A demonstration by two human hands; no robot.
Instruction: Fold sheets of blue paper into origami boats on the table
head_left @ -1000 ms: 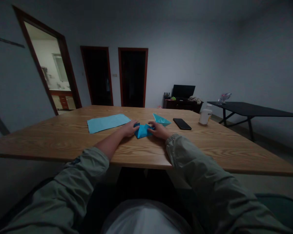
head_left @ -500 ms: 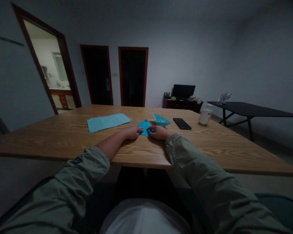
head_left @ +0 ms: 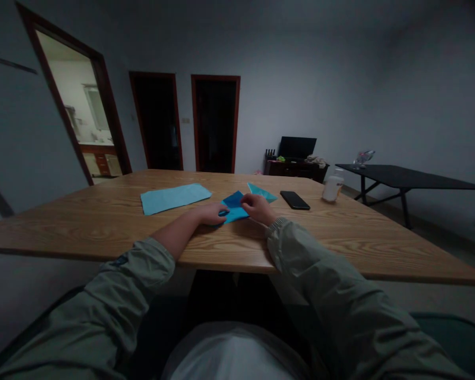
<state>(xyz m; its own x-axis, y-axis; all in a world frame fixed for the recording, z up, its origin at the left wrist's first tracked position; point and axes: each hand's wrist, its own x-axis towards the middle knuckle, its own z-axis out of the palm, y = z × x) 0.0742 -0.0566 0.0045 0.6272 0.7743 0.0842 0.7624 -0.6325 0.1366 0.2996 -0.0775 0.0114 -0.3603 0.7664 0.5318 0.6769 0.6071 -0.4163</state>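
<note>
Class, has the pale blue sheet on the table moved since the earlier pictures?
No, it has not shifted either way: the sheet lies where it did, the same gap from the phone.

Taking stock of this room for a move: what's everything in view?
wood-grain table: 1, light brown, foreground
flat paper sheet: 1, pale blue, on table, left of hands
folded paper: 1, bright blue, on table, between hands
folded paper point: 1, pale teal, on table, beyond right hand
smartphone: 1, black, on table, right
bottle: 1, white, on table, far right
side table: 1, black, right
cabinet: 1, dark brown, far wall
screen: 1, black, on cabinet
doorways: 3, red-brown frames, behind table
left hand: 1, bare, on folded paper
right hand: 1, bare, on folded paper
</note>
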